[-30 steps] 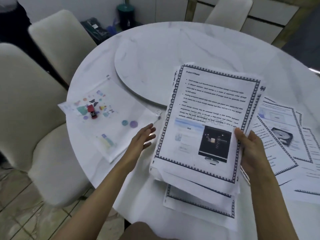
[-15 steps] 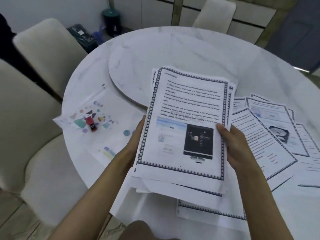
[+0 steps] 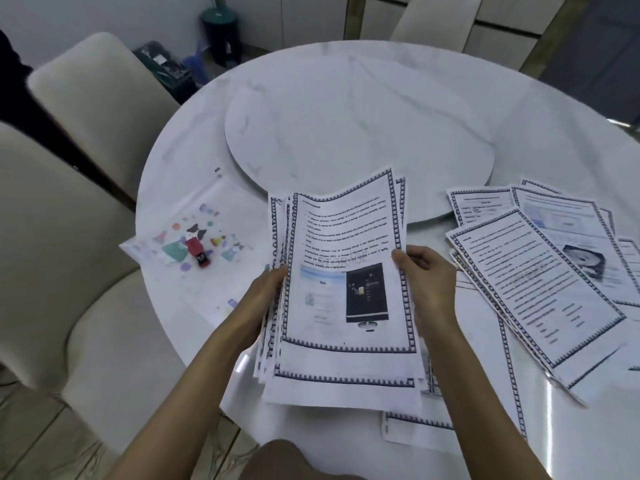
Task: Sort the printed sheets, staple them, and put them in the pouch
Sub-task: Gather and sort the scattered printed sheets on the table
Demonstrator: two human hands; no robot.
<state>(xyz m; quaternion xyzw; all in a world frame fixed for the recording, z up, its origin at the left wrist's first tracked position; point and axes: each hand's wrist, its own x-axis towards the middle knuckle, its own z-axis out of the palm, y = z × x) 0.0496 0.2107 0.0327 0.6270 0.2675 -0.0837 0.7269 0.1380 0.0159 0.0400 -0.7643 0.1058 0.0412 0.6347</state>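
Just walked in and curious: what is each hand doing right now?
Left hand: closed on the left edge of the stack of printed sheets.
Right hand: closed on the same stack's right edge.

Two bare forearms in shot, and there's not a sleeve on either, no cuff anywhere up to the bottom edge. The left hand (image 3: pixel 268 289) shows no ring, no watch, no band at the wrist. Same story on the right hand (image 3: pixel 427 275): plain fingers, nails short and unpainted as far as anyone can tell from here, wrist uncovered. No gloves at all. Down at the bottom edge between the arms, a rounded bare knee (image 3: pixel 294 460) pokes in, nothing covering it.
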